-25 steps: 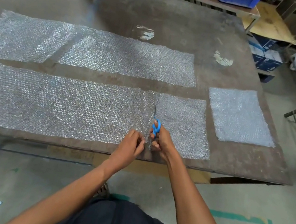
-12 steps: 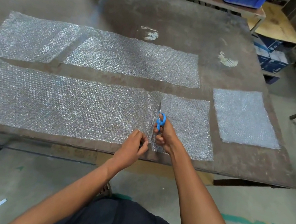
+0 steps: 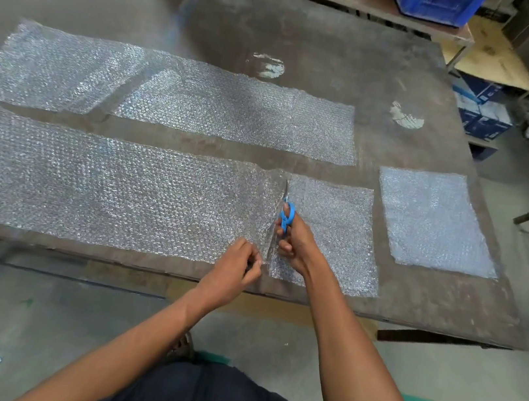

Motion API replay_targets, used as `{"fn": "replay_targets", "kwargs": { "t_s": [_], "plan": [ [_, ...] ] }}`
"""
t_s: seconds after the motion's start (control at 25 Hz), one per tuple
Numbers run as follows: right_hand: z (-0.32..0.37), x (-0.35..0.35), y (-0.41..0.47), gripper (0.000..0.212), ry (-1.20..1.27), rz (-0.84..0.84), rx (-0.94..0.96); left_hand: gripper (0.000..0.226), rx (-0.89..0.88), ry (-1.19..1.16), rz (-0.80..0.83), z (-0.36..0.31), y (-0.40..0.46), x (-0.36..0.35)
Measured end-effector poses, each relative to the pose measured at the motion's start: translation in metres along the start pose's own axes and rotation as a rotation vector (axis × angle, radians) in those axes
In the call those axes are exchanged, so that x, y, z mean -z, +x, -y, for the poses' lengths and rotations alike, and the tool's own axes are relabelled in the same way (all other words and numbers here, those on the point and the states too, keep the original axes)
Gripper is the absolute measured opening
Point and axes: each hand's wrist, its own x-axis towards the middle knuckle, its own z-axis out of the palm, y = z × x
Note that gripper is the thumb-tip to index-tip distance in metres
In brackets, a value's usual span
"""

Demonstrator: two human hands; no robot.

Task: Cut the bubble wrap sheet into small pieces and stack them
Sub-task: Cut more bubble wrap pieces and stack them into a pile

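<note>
**Scissors partway through the near strip**

While the right hand (image 3: 292, 235) grips the blue-handled scissors (image 3: 287, 214), fingers curled through the loops, the blades point away from the person into the near strip of bubble wrap (image 3: 103, 190). The cut runs from the strip's near edge up to the blades; a short uncut stretch lies beyond the tips. Left hand (image 3: 235, 271) pinches the strip's near edge just left of the cut. Right of the cut, the almost-freed piece (image 3: 330, 231) lies flat. Further right of the strip, apart from it, sits a stack of cut pieces (image 3: 431, 222). Behind the strip, a second long strip (image 3: 202, 101) lies on the table (image 3: 330, 48).
</note>
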Motion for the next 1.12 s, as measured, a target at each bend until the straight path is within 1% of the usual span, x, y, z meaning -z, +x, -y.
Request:
{"fn": "replay_targets", "kwargs": {
  "t_s": [0.12, 0.28, 0.4, 0.6, 0.76, 0.88, 0.96, 1.0, 1.12],
  "plan": [
    [0.008, -0.002, 0.006, 0.054, -0.015, 0.004, -0.026, 0.009, 0.002, 0.0, -0.001, 0.0, -0.001, 0.001],
    [0.022, -0.003, 0.015, 0.057, -0.015, 0.006, -0.017, 0.012, -0.005, 0.01, 0.007, -0.002, -0.001, 0.002],
    [0.026, -0.001, 0.02, 0.053, -0.059, 0.003, 0.024, 0.012, 0.006, 0.003, 0.013, -0.003, 0.0, 0.004],
    [0.019, 0.003, 0.025, 0.041, -0.13, -0.082, 0.057, 0.01, 0.012, 0.003, 0.019, -0.003, -0.002, 0.005],
    [0.025, 0.003, 0.021, 0.042, -0.103, -0.073, 0.069, 0.011, 0.025, -0.04, 0.011, -0.003, -0.003, 0.006],
    [0.04, 0.007, 0.014, 0.043, -0.143, -0.117, 0.103, 0.01, 0.069, -0.114, -0.078, -0.006, -0.006, 0.009],
    [0.046, 0.016, 0.007, 0.045, -0.27, -0.192, 0.157, 0.012, 0.125, -0.156, -0.155, -0.009, -0.007, 0.011],
    [0.046, 0.023, 0.004, 0.044, -0.388, -0.237, 0.209, 0.012, 0.138, -0.168, -0.18, -0.011, -0.007, 0.01],
    [0.025, 0.04, -0.008, 0.041, -0.889, -0.408, 0.432, 0.009, 0.109, -0.159, -0.217, -0.019, -0.006, 0.007]
  ]
}}
